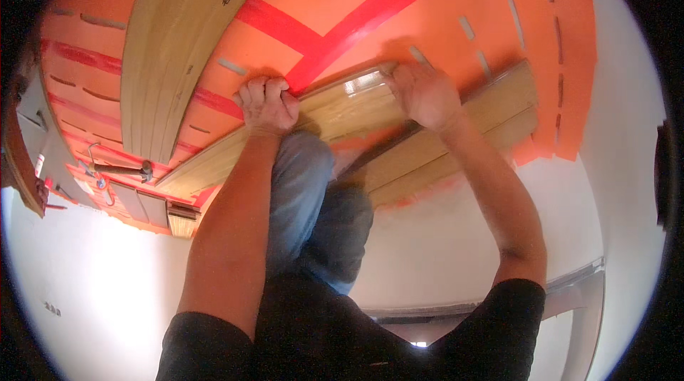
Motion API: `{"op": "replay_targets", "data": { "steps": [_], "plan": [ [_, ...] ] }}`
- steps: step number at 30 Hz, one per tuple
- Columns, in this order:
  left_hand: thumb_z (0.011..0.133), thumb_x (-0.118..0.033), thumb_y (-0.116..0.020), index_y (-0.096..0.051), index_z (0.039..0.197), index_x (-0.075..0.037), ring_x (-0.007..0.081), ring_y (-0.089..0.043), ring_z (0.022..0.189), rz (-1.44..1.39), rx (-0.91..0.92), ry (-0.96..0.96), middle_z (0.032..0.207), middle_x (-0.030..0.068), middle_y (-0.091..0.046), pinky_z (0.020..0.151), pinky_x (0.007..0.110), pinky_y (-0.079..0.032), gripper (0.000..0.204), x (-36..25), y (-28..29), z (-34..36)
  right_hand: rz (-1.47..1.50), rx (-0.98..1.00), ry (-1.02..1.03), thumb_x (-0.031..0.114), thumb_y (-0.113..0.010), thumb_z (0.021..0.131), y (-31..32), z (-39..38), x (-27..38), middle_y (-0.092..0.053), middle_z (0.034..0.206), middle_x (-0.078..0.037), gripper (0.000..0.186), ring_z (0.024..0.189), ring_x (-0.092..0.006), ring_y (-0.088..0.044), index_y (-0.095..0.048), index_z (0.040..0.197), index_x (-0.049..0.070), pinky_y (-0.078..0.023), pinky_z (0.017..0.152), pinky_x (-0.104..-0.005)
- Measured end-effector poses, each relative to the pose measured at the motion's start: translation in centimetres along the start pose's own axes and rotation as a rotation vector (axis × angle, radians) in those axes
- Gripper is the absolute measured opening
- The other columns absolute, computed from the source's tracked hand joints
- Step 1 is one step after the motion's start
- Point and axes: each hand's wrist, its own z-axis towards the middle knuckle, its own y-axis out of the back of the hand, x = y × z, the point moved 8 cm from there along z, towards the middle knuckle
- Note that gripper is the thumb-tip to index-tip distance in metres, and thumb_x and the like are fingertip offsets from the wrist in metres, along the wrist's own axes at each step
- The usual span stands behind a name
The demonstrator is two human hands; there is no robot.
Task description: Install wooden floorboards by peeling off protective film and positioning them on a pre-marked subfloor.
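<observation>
A long light wood floor plank (342, 106) lies slanted across the orange underlay (442, 17). My left hand (267, 101) is curled over its far edge near the middle. My right hand (422, 92) grips the same far edge further right. A second plank (491, 114) lies alongside it on the near side, under my right forearm. My knee in grey trousers (303, 181) rests against the plank between my arms.
A stack of long wood planks (174, 39) lies at the upper left. A hammer (117, 167) and short plank offcuts (182, 220) sit at the left. Red tape strips (370, 7) cross the underlay. White walls (627, 96) border the floor on the right and near side.
</observation>
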Motion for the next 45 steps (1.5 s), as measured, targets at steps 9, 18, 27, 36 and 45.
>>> {"op": "replay_targets", "data": {
  "steps": [9,18,27,36,45],
  "plan": [
    [0.073,-0.026,-0.067,-0.06,0.094,-0.023,0.0353,-0.051,0.102,0.058,-0.014,-0.012,0.108,0.0069,-0.053,0.086,0.053,-0.038,0.022,-0.3,0.8,0.1,-0.151,-0.077,-0.182,0.028,-0.058,0.1,0.1,0.2,1.2,-0.065,0.078,-0.012,0.02,0.069,-0.0323,-0.068,-0.059,0.095,0.009,-0.056,0.057,-0.0462],
    [0.076,-0.027,-0.064,-0.062,0.093,-0.021,0.0348,-0.053,0.103,0.009,-0.053,0.027,0.102,0.0087,-0.056,0.086,0.051,-0.039,0.018,-0.6,1.0,0.5,-0.13,0.102,0.018,0.017,-0.056,0.095,-1.5,-0.7,1.6,-0.064,0.079,-0.011,0.017,0.076,-0.0303,-0.067,-0.064,0.107,0.009,-0.056,0.071,-0.0457],
    [0.076,-0.025,-0.064,-0.063,0.091,-0.019,0.0325,-0.054,0.104,0.02,-0.111,0.01,0.102,0.0075,-0.057,0.086,0.05,-0.04,0.016,-1.5,1.7,0.8,-0.299,0.378,-0.081,0.03,-0.052,0.101,-0.8,-1.8,1.0,-0.072,0.105,-0.013,0.031,0.098,-0.0321,-0.072,-0.065,0.119,0.009,-0.049,0.103,-0.0516],
    [0.079,-0.025,-0.064,-0.064,0.091,-0.019,0.0302,-0.054,0.107,0.015,-0.12,0.033,0.103,0.0074,-0.059,0.089,0.048,-0.04,0.014,-1.5,2.5,0.5,-0.273,0.359,-0.41,0.054,-0.054,0.1,0.2,-1.2,0.3,-0.073,0.11,-0.018,0.05,0.101,-0.0377,-0.071,-0.066,0.11,0.007,-0.057,0.087,-0.0519],
    [0.082,-0.027,-0.062,-0.066,0.096,-0.017,0.0293,-0.054,0.112,0.001,-0.102,0.06,0.107,0.0071,-0.06,0.092,0.049,-0.04,0.018,-1.6,2.8,0.8,-0.257,0.326,-0.174,0.037,-0.048,0.106,-2.2,-1.0,1.6,-0.068,0.089,-0.016,0.034,0.085,-0.0403,-0.066,-0.061,0.096,0.008,-0.052,0.074,-0.0527]
  ]
}}
